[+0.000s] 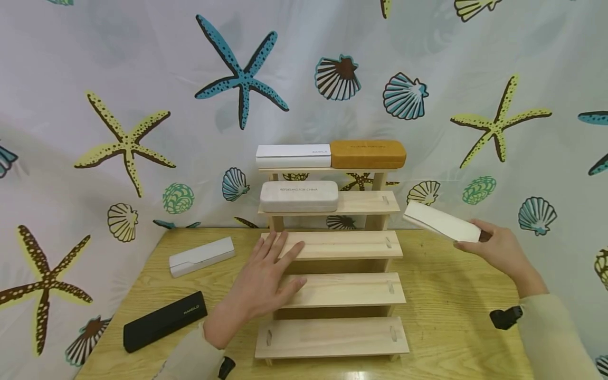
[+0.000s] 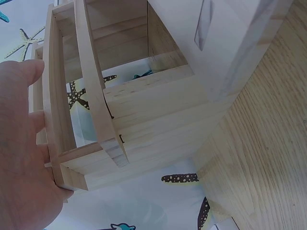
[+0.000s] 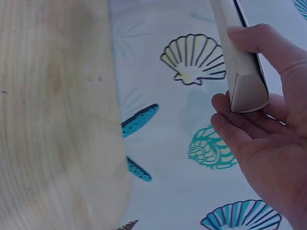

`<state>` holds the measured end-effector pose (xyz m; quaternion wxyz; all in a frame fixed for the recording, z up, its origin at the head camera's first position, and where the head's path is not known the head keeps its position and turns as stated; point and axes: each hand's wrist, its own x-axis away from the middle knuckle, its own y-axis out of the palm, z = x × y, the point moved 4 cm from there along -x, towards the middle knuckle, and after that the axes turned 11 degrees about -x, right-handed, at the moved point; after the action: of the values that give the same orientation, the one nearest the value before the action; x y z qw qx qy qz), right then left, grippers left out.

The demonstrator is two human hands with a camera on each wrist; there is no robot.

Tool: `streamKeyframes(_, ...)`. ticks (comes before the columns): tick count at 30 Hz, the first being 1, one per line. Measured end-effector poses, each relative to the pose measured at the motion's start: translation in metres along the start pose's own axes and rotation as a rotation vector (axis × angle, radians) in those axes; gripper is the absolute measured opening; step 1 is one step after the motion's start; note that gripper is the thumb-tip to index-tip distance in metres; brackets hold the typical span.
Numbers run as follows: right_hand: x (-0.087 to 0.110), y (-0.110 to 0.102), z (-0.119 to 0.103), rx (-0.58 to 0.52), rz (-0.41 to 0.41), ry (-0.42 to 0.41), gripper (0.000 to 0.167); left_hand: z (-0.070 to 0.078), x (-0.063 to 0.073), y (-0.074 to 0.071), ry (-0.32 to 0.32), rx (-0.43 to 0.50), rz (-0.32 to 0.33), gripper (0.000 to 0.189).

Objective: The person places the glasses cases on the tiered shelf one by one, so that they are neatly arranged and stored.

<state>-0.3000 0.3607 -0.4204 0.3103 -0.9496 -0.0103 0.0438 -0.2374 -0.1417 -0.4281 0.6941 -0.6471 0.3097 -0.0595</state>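
My right hand (image 1: 499, 248) grips one end of a white glasses case (image 1: 443, 220), in the air to the right of a stepped wooden display rack (image 1: 332, 338). The right wrist view shows the thumb on one side of the case (image 3: 236, 57) and the fingers under its end. My left hand (image 1: 266, 274) lies with spread fingers on the left ends of the rack's middle steps; in the left wrist view its fingertips meet the rack's edges (image 2: 72, 177). On the top step are a white case (image 1: 293, 156) and a mustard-brown case (image 1: 368, 154). An off-white rounded case (image 1: 299, 196) lies on the second step, left side.
Left of the rack, a light grey-white case (image 1: 201, 256) and a black case (image 1: 165, 321) lie on the wood-grain table (image 1: 456, 311). Behind hangs a white curtain (image 1: 294, 31) printed with starfish and shells, close to the rack's back.
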Motion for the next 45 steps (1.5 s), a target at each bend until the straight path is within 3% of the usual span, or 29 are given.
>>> streamKeyframes(16,0.002,-0.023,-0.050,-0.072,-0.009,-0.054,0.083,-0.001,-0.001,-0.002,-0.003,-0.004,0.000,0.072)
streamKeyframes(24,-0.006,-0.020,-0.060,-0.083,-0.055,-0.036,0.088,-0.001,0.000,0.000,-0.001,0.003,0.003,0.072)
streamKeyframes(45,-0.021,-0.003,-0.095,-0.091,-0.154,-0.098,0.082,0.000,0.000,-0.001,-0.006,0.004,-0.013,0.072)
